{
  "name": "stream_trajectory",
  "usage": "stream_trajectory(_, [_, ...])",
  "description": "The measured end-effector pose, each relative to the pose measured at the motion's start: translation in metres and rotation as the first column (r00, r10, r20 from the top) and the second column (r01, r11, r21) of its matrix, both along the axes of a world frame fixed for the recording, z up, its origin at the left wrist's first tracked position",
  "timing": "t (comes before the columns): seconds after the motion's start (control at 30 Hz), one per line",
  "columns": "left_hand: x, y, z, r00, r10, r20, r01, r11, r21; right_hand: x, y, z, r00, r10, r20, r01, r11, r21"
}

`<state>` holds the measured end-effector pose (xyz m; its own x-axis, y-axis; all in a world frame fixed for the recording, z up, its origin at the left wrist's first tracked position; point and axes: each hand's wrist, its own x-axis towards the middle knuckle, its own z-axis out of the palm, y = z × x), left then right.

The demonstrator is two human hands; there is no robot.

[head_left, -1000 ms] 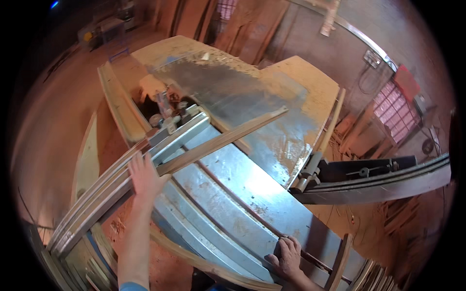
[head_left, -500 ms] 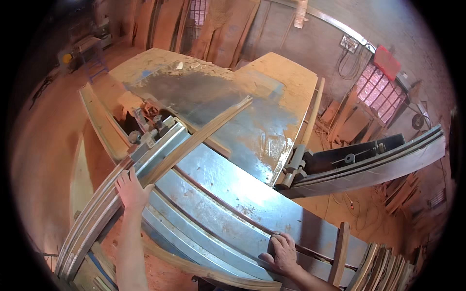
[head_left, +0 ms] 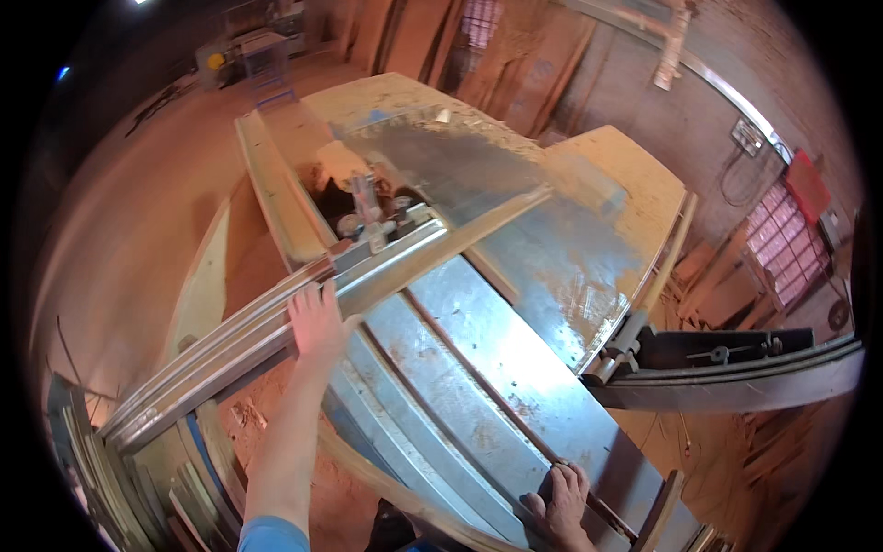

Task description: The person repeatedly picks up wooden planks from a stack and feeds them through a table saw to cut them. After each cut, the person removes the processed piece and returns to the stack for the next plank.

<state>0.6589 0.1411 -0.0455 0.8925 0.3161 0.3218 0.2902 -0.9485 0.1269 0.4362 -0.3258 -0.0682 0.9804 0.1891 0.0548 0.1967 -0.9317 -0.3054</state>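
Hands apart: the wood strip point(head_left: 446, 247) lies at two o'clock from the spread left hand point(head_left: 315, 324), eleven from the right hand point(head_left: 563, 501), whose grip I cannot tell

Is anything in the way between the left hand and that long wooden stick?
Nothing that I can see. The left hand rests on the metal rail, its thumb right by the near end of the wooden stick.
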Motion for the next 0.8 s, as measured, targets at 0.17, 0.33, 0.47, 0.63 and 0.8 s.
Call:
stream_trajectory(0.17, [0.000, 0.004, 0.001, 0.999, -0.033, 0.008, 0.033, 0.999, -0.034, -0.008, 0.006, 0.018, 0.998, -0.060, -0.032, 0.060, 0.998, 0.002])
stream_trajectory(0.33, [-0.001, 0.002, -0.003, 1.000, -0.002, -0.021, 0.002, 1.000, -0.008, -0.009, 0.007, 0.009, 0.999, -0.006, -0.035, 0.005, 1.000, -0.013])
stream_trajectory(0.47, [-0.004, 0.001, -0.001, 0.998, 0.002, -0.061, -0.002, 1.000, 0.013, -0.005, 0.008, 0.010, 1.000, 0.015, -0.016, -0.016, 0.999, -0.041])
stream_trajectory(0.63, [-0.019, 0.008, -0.015, 0.994, -0.012, 0.112, 0.022, 0.996, -0.084, -0.004, 0.009, 0.010, 0.998, 0.055, 0.036, -0.054, 0.998, -0.026])
stream_trajectory(0.8, [-0.084, 0.010, -0.003, 0.961, 0.271, -0.051, -0.262, 0.841, -0.473, -0.004, 0.015, 0.026, 0.999, 0.035, 0.025, -0.035, 0.999, -0.014])
